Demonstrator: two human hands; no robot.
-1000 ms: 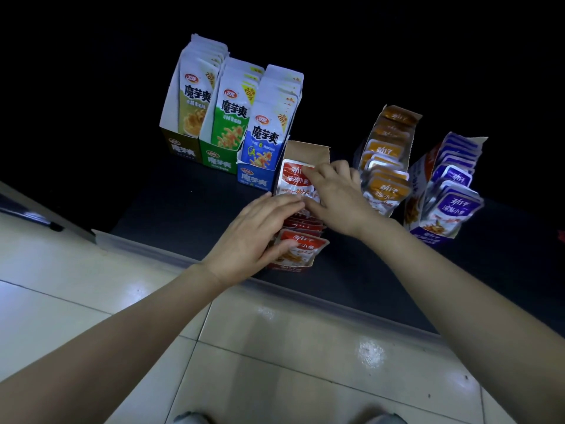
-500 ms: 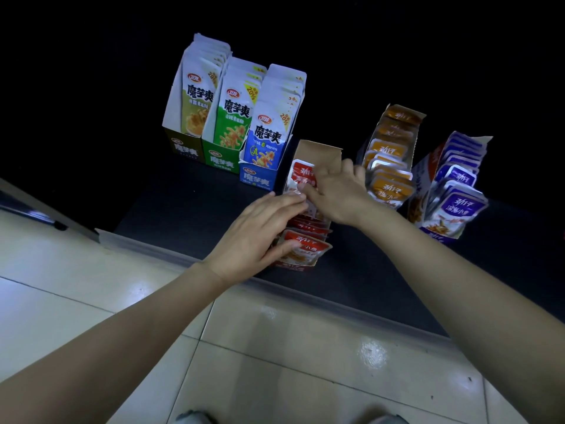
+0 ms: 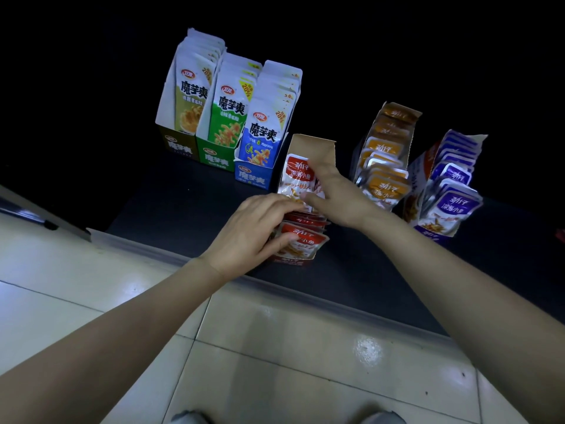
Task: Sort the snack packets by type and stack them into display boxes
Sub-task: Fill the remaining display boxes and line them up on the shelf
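Standing on end, red packet (image 3: 298, 175) shows its front.

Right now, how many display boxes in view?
6. Olive box, green box, blue box back left; red box centre; orange box, purple box right. Dark background may hide more.

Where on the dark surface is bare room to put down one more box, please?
Bare: the dark surface left of the red box, before the three tall boxes; also the strip before the orange packets and purple packets. Crowded: gaps between the boxes.
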